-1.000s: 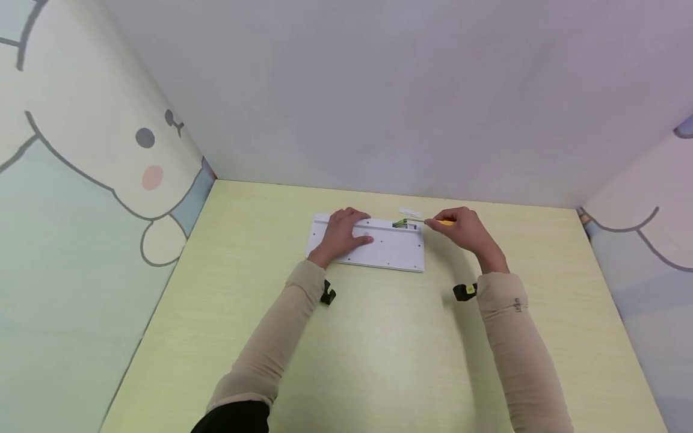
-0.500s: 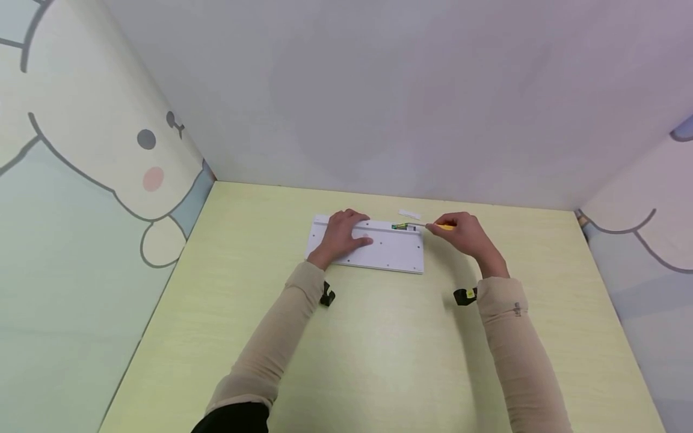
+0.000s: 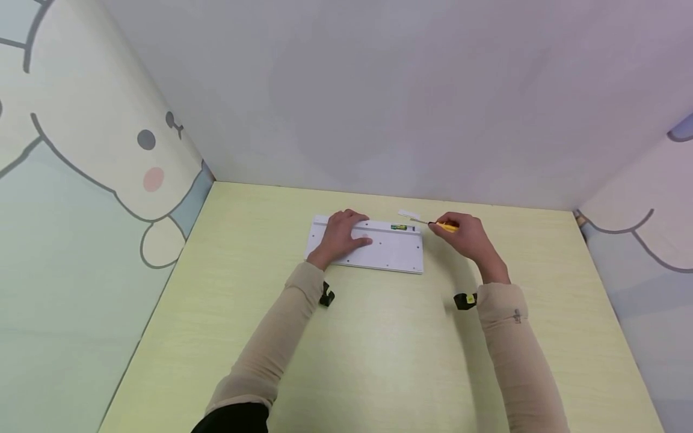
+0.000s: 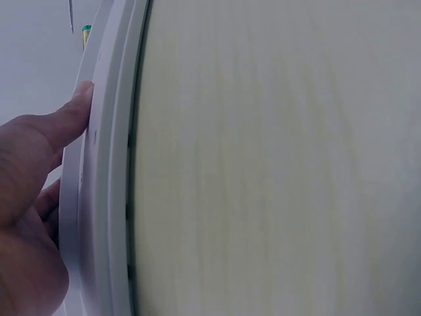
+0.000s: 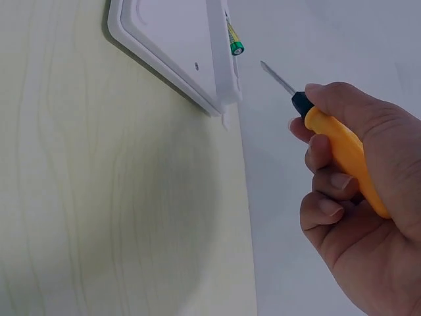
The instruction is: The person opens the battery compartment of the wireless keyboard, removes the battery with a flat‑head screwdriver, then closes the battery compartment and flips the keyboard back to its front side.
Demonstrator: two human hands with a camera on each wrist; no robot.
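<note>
A white keyboard (image 3: 390,249) lies with its underside up, screw holes showing. My left hand (image 3: 340,234) holds its left half, thumb on the flat face and fingers over the raised far ridge; in the left wrist view the thumb (image 4: 69,118) presses the board. Near the ridge's right end a green and yellow battery (image 3: 399,227) lies in the slot, its green end sticking up in the right wrist view. My right hand (image 5: 362,184) grips a screwdriver (image 5: 345,151) by its yellow handle. The metal tip is apart from the battery, just right of it.
A small white battery cover (image 3: 409,214) lies behind the keyboard. The pale wooden table (image 3: 379,349) meets a grey wall (image 3: 352,108) close behind. Side walls carry cartoon drawings. A black wrist camera (image 3: 464,300) is on the right wrist.
The battery was tilted up with the screwdriver tip against it; now it lies flatter in the slot. The screwdriver has drawn back to the right. My left hand has stayed put.
</note>
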